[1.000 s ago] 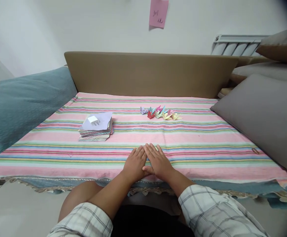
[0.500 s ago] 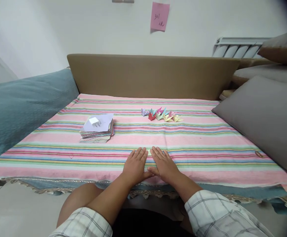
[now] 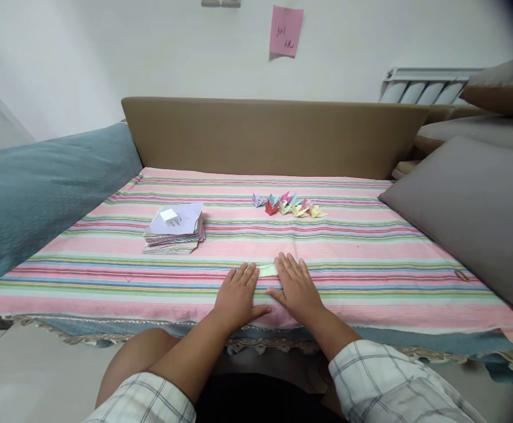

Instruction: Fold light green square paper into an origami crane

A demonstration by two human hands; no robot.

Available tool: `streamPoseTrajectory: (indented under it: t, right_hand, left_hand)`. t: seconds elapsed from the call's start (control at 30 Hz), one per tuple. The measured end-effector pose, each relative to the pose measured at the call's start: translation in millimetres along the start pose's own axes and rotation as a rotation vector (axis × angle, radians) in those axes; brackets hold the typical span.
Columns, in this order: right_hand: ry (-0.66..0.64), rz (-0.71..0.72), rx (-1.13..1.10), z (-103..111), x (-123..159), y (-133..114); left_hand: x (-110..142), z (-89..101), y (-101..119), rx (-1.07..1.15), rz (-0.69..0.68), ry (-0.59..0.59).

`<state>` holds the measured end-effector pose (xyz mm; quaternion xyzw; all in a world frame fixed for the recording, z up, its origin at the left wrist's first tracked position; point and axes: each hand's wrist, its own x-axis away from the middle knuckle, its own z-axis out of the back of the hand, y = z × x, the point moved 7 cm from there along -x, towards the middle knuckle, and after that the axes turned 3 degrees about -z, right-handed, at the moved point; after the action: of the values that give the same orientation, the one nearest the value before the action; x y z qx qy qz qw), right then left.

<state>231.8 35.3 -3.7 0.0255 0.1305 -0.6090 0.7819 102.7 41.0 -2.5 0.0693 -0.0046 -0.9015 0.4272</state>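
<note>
A pale green piece of folded paper (image 3: 267,270) lies flat on the striped cloth (image 3: 353,249), showing between my two hands. My left hand (image 3: 237,295) rests palm down on its left part, fingers stretched out and thumb pointing right. Over its right end my right hand (image 3: 298,288) also lies flat, fingers extended and thumb toward the left. The fingers cover both ends of the paper, so its full shape is hidden. Beyond the hands sits a group of folded paper cranes (image 3: 285,204) in several colours.
To the left stands a stack of paper sheets (image 3: 174,238) with a white plug adapter (image 3: 170,217) on top. A grey cushion (image 3: 468,217) leans at the right. Behind the cloth rises a brown backrest (image 3: 274,138); a blue-green armrest (image 3: 53,182) borders the left.
My hands have slid apart, the left one leftward and the right one slightly right and farther away. More of the green paper shows between them.
</note>
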Motion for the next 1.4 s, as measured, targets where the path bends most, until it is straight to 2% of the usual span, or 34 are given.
streamPoseTrajectory:
  t: [0.07, 0.17, 0.3, 0.53, 0.63, 0.73, 0.8, 0.9, 1.2, 1.3, 1.4]
  right_hand:
    - [0.007, 0.09, -0.02, -1.8, -3.1, -13.0]
    - [-0.043, 0.132, -0.047, -10.4, -6.4, -22.5]
    - [-0.116, 0.118, -0.065, -19.1, -7.5, -22.2]
    - [-0.19, 0.061, -0.049, -20.0, -3.0, -14.4]
    - [-0.201, 0.029, -0.043, -18.0, -1.6, -12.3]
    - [-0.206, 0.023, -0.061, -15.8, -1.5, -13.3]
    - [-0.202, 0.02, -0.078, -14.5, -2.0, -14.2]
    - [-0.19, 0.017, -0.091, -13.3, -2.7, -15.0]
    - [-0.244, 0.025, -0.114, -16.7, -3.0, -14.4]
    - [-0.262, -0.027, -0.11, -7.8, -2.9, -9.1]
    - [-0.224, -0.181, -0.052, 21.1, 0.2, 7.8]
  left_hand:
    - [0.3, -0.2, 0.0, 0.0, -0.002, 0.005]
    - [1.1, -1.2, -0.7, -0.004, -0.009, 0.026]
    - [1.7, -3.4, -1.4, -0.004, -0.016, 0.041]
    - [0.5, -3.0, -2.8, -0.003, -0.015, 0.036]
    - [1.0, -2.7, -0.8, 0.001, -0.006, 0.018]
    - [1.6, 1.8, 5.6, -0.017, 0.002, 0.076]
    - [0.8, 4.5, 13.6, -0.034, -0.045, 0.126]
    - [-2.8, 1.5, 21.9, -0.026, -0.123, 0.119]
    - [-7.3, -5.5, 17.1, 0.013, -0.084, 0.094]
    - [-7.7, -5.7, 18.1, -0.002, -0.081, 0.071]
    - [-8.9, -6.7, 17.3, -0.01, -0.071, 0.038]
